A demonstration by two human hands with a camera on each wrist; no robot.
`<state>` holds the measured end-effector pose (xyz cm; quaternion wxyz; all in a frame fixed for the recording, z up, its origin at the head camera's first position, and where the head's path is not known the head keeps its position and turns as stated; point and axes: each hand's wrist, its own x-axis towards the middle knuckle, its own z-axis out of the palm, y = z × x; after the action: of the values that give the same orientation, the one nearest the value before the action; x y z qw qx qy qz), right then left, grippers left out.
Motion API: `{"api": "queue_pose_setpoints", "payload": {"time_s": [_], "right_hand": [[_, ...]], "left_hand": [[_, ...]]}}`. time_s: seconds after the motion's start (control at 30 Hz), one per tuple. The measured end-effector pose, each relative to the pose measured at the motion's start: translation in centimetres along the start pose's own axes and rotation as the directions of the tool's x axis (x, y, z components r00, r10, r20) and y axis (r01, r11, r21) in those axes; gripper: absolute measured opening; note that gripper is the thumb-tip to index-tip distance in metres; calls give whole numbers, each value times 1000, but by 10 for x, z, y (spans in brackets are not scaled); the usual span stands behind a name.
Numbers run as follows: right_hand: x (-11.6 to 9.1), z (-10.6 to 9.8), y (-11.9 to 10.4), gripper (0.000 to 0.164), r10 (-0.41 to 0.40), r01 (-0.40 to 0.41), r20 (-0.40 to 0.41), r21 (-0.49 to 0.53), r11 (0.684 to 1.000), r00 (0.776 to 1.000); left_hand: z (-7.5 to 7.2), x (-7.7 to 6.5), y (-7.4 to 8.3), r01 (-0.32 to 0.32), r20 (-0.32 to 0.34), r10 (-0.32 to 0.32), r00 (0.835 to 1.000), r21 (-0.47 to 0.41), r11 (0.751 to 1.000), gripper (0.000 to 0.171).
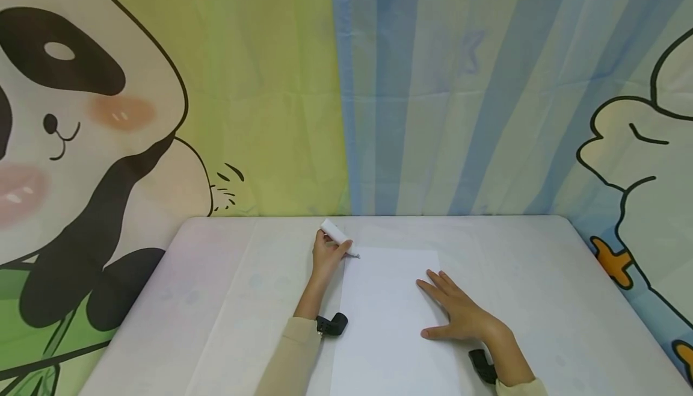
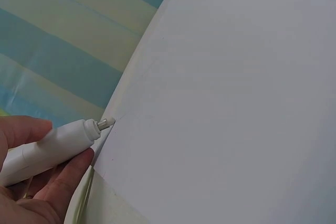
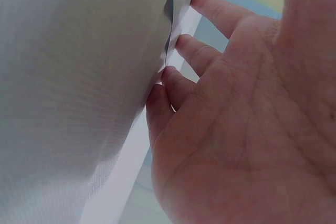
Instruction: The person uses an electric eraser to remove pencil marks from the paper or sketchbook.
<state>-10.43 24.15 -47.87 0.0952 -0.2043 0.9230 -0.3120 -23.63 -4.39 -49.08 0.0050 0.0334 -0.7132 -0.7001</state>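
My left hand (image 1: 326,259) grips a thick white electric eraser (image 2: 52,149) between thumb and fingers, at the paper's far left corner. Its metal collar holds a short pale tip, which points at the edge of a white sheet of paper (image 1: 390,324). A faint thin line runs on the sheet beside the tip in the left wrist view. On the sheet's right side rests my right hand (image 1: 460,312), fingers spread and nearly straight, fingertips touching the paper. It holds nothing.
The paper lies on a white-covered table (image 1: 260,300) whose far edge meets a curtain (image 1: 433,83) with blue stripes. A large panda picture (image 1: 146,101) is at the left, a white cartoon figure (image 1: 655,221) at the right. Black wrist cameras sit on both wrists.
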Motion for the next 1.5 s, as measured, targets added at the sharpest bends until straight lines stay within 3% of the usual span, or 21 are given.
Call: {"api": "queue_pose_setpoints", "payload": {"time_s": [0.17,0.3,0.57,0.9,1.2,1.5], "right_hand": [[-1,0,-1,97,-6,6,-2,4,1000,1000],[-1,0,0,97,-8,8,-4,-1,1000,1000],[-2,-3,-2,97,0,0,-4,2,1000,1000],[0,-2,-1,97,-14,14,-14,0,1000,1000],[-1,-1,-3,96,-13,14,-8,15,1000,1000],[-2,-2,-4,96,-2,2,-3,20,1000,1000]], "left_hand": [[0,-15,22,-3,7,3,1000,9,1000,55],[0,-18,24,1,12,-1,1000,-7,1000,57],[2,6,-12,0,-4,0,1000,-17,1000,61],[1,7,-10,3,-3,-3,1000,-26,1000,62],[0,-16,23,2,5,-2,1000,1,1000,54],[1,-21,28,2,-4,-2,1000,12,1000,52]]}}
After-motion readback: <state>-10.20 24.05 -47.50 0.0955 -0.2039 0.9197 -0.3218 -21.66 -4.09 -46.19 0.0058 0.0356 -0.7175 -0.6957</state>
